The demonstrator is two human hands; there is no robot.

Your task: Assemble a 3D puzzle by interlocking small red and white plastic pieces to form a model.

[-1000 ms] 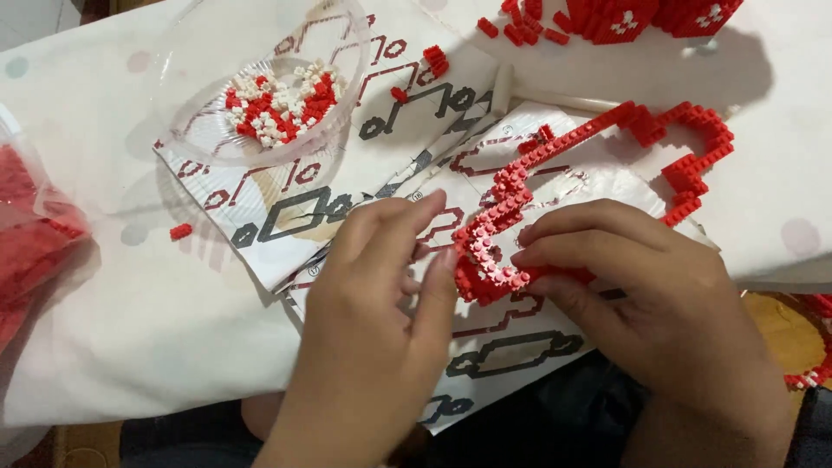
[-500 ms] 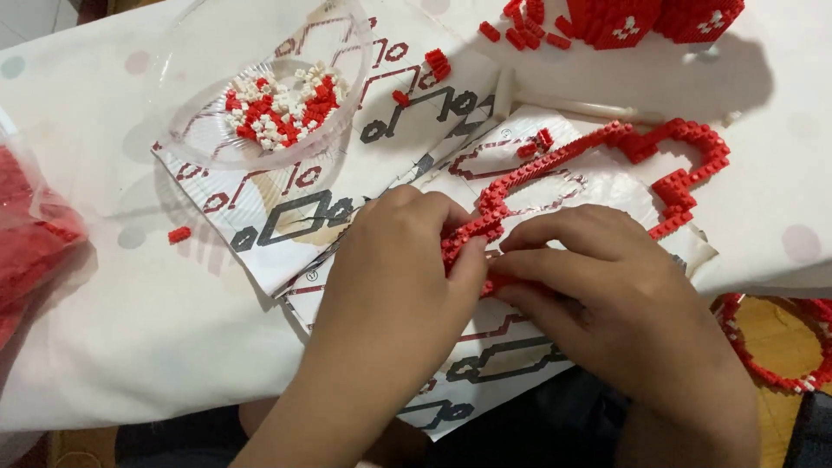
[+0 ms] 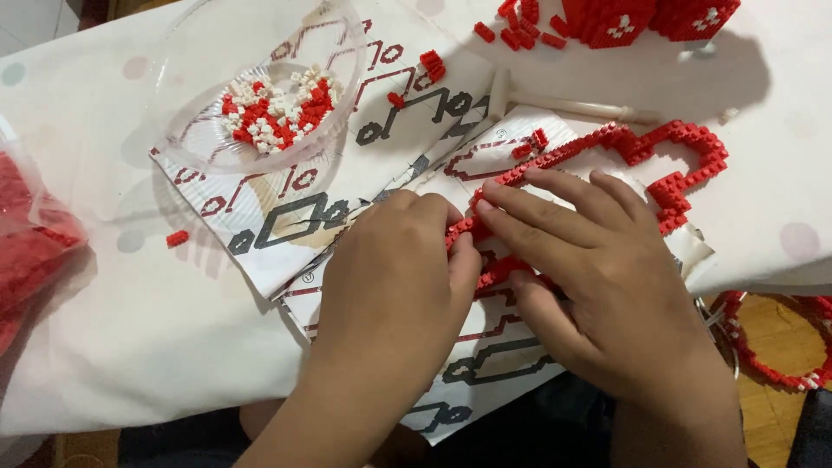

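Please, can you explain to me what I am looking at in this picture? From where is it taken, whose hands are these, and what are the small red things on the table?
There is one view, from a camera worn on the person's head, looking down at their own two bare hands. The left hand and the right hand meet on a thin outline frame of small red building bricks, pressing on its near end. The frame lies on printed instruction sheets spread over a white tablecloth. A clear plastic bowl holds loose red and white bricks. Built red blocks stand at the far edge, and a bag of red bricks lies at the left.
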